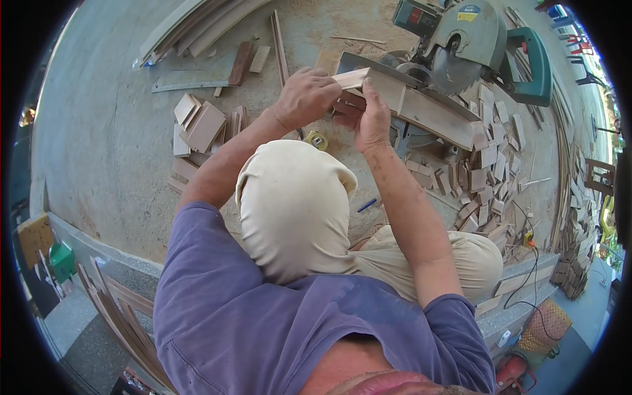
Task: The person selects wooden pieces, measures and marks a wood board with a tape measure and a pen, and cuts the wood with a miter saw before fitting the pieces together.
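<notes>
A small pale wood piece [351, 79] is held between my two hands, in front of my raised knee. My left hand [308, 97] has its fingers closed on the piece's left end. My right hand [370, 117] grips its right end, with the thumb up against it and the fingers below. Just to the right stands a green mitre saw [469, 39], its round blade [455, 71] above a long board [434, 117] that lies along the fence. A yellow tape measure [316, 139] rests on the floor below my hands.
Many cut wood blocks [490, 155] are heaped right of the saw. More blocks [203, 128] lie at the left, near a metal strip [191, 85] and long boards [204, 26]. A blue pen [367, 205] lies by my leg. A black cable [534, 263] runs at the lower right.
</notes>
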Motion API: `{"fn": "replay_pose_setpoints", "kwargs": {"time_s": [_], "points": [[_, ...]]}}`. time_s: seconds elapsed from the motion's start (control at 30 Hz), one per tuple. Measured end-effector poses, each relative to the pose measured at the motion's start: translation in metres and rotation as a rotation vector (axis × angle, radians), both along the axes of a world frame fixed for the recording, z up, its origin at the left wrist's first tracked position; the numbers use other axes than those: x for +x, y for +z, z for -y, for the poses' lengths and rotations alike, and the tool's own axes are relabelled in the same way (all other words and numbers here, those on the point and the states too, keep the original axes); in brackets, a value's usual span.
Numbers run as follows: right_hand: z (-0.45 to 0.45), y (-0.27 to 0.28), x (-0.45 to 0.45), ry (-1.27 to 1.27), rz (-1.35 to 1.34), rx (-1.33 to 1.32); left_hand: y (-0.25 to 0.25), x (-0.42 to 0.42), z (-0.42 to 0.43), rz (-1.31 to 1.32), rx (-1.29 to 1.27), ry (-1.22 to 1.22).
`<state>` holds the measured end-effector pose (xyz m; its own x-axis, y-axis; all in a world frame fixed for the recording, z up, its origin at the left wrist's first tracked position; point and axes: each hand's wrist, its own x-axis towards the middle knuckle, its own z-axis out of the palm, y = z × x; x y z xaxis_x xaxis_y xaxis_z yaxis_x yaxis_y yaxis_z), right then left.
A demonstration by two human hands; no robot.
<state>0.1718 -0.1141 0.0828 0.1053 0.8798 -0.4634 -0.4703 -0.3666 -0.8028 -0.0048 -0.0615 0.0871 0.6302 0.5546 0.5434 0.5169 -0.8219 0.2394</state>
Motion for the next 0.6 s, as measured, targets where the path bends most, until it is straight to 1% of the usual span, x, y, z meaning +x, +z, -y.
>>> {"fn": "replay_pose_setpoints", "kwargs": {"time_s": [0.07, 0.1, 0.13, 0.2, 0.23, 0.27, 0.3, 0.33, 0.37, 0.4, 0.43, 0.47, 0.53, 0.6], "points": [[-0.007, 0.013, 0.02, 0.04, -0.161, -0.004, -0.001, 0.018, -0.004, -0.004, 0.034, -0.056], [-0.007, 0.021, 0.03, 0.034, -0.176, 0.004, -0.005, 0.024, -0.007, -0.025, 0.065, -0.082], [-0.009, 0.016, 0.042, 0.026, -0.17, 0.005, -0.009, 0.029, -0.01, -0.048, 0.099, -0.105], [-0.016, -0.002, 0.063, 0.04, 0.008, -0.076, -0.024, 0.036, -0.013, -0.029, 0.105, -0.141], [-0.017, -0.011, 0.072, 0.035, 0.011, -0.074, -0.033, 0.039, -0.013, -0.015, 0.107, -0.17], [-0.018, -0.017, 0.077, 0.015, 0.101, -0.061, -0.038, 0.042, -0.011, -0.012, 0.109, -0.173], [-0.018, -0.023, 0.083, -0.001, 0.192, -0.052, -0.044, 0.046, -0.006, 0.012, 0.072, -0.149], [-0.018, -0.029, 0.088, 0.002, 0.195, -0.055, -0.05, 0.049, 0.001, 0.036, 0.034, -0.122], [-0.017, -0.034, 0.092, -0.046, 0.246, -0.06, -0.055, 0.052, 0.009, 0.039, 0.031, -0.12], [-0.017, -0.038, 0.097, -0.095, 0.297, -0.066, -0.06, 0.055, 0.017, 0.116, 0.005, -0.028], [-0.017, -0.043, 0.101, -0.092, 0.299, -0.069, -0.065, 0.056, 0.023, 0.192, -0.02, 0.064], [-0.018, -0.047, 0.105, -0.12, 0.33, -0.101, -0.072, 0.056, 0.027, 0.192, -0.024, 0.065], [-0.018, -0.059, 0.11, -0.144, 0.364, -0.138, -0.087, 0.054, 0.033, 0.193, -0.285, 0.262], [-0.017, -0.067, 0.113, -0.114, 0.708, -0.133, -0.095, 0.054, 0.034, 0.221, -0.334, 0.312]]}}
